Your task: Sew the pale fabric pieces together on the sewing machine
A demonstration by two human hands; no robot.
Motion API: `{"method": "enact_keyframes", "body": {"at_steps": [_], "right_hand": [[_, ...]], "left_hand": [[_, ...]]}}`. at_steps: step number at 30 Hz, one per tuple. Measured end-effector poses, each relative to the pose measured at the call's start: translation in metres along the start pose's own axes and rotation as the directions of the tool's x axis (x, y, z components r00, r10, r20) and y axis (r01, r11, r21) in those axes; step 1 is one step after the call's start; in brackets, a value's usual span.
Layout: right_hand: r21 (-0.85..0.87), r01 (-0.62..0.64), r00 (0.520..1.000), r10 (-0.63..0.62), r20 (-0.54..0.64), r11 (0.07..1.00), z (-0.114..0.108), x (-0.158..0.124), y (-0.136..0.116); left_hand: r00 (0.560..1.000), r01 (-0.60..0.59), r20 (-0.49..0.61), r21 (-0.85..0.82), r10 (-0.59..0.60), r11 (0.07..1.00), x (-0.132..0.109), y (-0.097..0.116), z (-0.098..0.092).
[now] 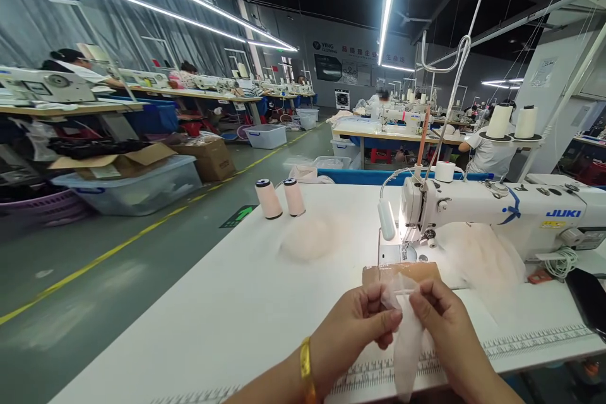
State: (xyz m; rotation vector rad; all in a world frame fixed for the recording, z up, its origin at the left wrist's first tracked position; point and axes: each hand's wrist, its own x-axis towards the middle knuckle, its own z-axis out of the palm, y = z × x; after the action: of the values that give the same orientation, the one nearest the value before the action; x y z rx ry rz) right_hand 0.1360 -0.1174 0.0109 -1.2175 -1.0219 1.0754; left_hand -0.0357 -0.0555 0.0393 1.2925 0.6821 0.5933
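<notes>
A strip of thin, sheer white fabric (408,347) is stretched between my hands and hangs down over the table's front edge. My left hand (367,319), with a gold bracelet at the wrist, pinches it on one side. On the other side my right hand (438,315) grips it between thumb and fingers. Just beyond my fingers lies a tan, tape-covered piece (421,271) in front of the needle area of a white sewing machine (473,205). More sheer pale fabric (487,265) is heaped beneath the machine arm.
Two pale thread cones (269,201) stand at the white table's (227,303) far edge, near a pale round fabric piece (307,240). A printed ruler (534,341) runs along the front edge. A black object (587,303) sits at the right. Several people work at other machines.
</notes>
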Motion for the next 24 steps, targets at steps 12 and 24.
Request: {"method": "enact_keyframes", "body": {"at_steps": [12, 24], "right_hand": [[-0.033, -0.076, 0.973, 0.081, 0.216, 0.997, -0.011, -0.011, -0.022], [-0.385, -0.048, 0.858, 0.235, 0.456, 0.922, -0.061, 0.056, -0.031]], "left_hand": [[0.973, 0.215, 0.091, -0.035, -0.211, 0.976, 0.007, 0.016, -0.016], [0.987, 0.037, 0.131, 0.385, -0.094, 0.922, 0.069, 0.009, -0.022]]}}
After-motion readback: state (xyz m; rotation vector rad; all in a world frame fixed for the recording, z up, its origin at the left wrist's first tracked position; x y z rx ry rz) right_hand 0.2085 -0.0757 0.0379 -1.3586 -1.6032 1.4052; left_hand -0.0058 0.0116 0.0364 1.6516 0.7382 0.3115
